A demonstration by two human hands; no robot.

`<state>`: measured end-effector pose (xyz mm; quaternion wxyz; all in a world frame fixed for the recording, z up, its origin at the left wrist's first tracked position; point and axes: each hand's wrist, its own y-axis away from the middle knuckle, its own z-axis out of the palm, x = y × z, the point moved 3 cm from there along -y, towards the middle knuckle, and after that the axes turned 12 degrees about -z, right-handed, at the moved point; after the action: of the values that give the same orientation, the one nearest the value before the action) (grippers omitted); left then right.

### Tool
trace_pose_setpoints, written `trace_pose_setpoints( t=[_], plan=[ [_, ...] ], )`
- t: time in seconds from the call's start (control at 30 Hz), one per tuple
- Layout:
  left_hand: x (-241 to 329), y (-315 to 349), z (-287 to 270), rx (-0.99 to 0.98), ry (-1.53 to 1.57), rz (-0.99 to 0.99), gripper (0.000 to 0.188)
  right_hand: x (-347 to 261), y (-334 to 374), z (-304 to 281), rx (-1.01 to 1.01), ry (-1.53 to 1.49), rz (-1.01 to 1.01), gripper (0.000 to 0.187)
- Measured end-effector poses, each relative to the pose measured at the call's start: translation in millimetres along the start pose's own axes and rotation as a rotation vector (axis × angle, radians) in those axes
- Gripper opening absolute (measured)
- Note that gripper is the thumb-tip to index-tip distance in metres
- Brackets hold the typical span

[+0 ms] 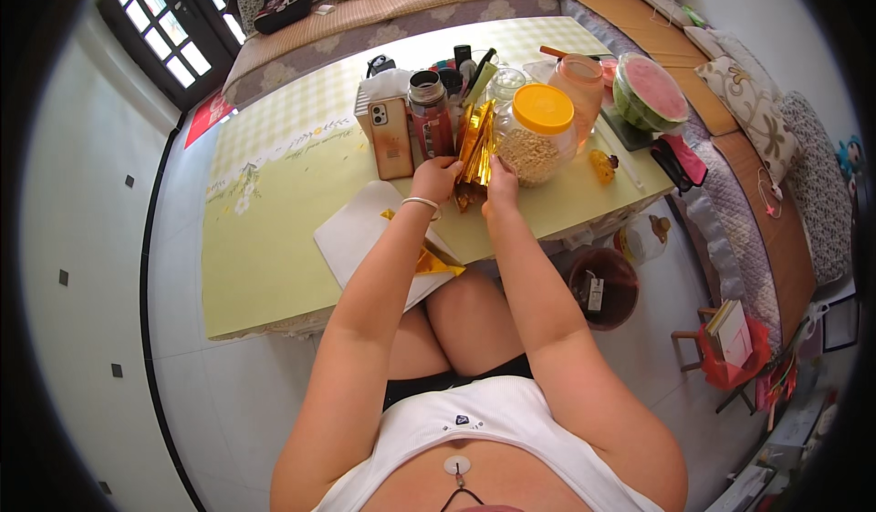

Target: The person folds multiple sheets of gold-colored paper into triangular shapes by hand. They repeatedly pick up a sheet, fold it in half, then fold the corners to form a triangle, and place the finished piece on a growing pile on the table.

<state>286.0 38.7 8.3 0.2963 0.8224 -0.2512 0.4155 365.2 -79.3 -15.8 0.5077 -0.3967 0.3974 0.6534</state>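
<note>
Between my two hands stands a bunch of shiny gold foil sheets (475, 147), upright and folded in narrow strips. My left hand (435, 180) pinches its left lower edge, and a pale bangle sits on that wrist. On the other side my right hand (501, 183) grips the foil with thumb and fingers closed. A gold smartphone (391, 140) leans upright left of the foil, next to a red-and-grey thermos (429, 115) without a lid. Right of the foil is a clear jar (530, 154) of beige pieces with a yellow lid. Under my left forearm lie white paper (351, 229) and folded gold paper (431, 264).
A pink-tinted jar (577, 97) and a cut watermelon (643, 101) stand at the table's right. A small yellow piece (603, 166) and a white stick (620, 158) lie nearby. Below the right edge is a brown bin (604, 288). Long sofas (383, 21) border the far and right sides.
</note>
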Motion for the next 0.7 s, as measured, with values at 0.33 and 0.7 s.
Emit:
trace_pose_setpoints(
  t=[0.33,0.7],
  plan=[
    [4,7,-3,0.141,-0.184,0.144,0.038,-17,9,14,0.065,-0.078,0.213,0.055],
    [40,49,-17,0.069,-0.591,0.302,0.031,42,-43,8,-0.21,0.253,-0.036,0.029]
  ],
)
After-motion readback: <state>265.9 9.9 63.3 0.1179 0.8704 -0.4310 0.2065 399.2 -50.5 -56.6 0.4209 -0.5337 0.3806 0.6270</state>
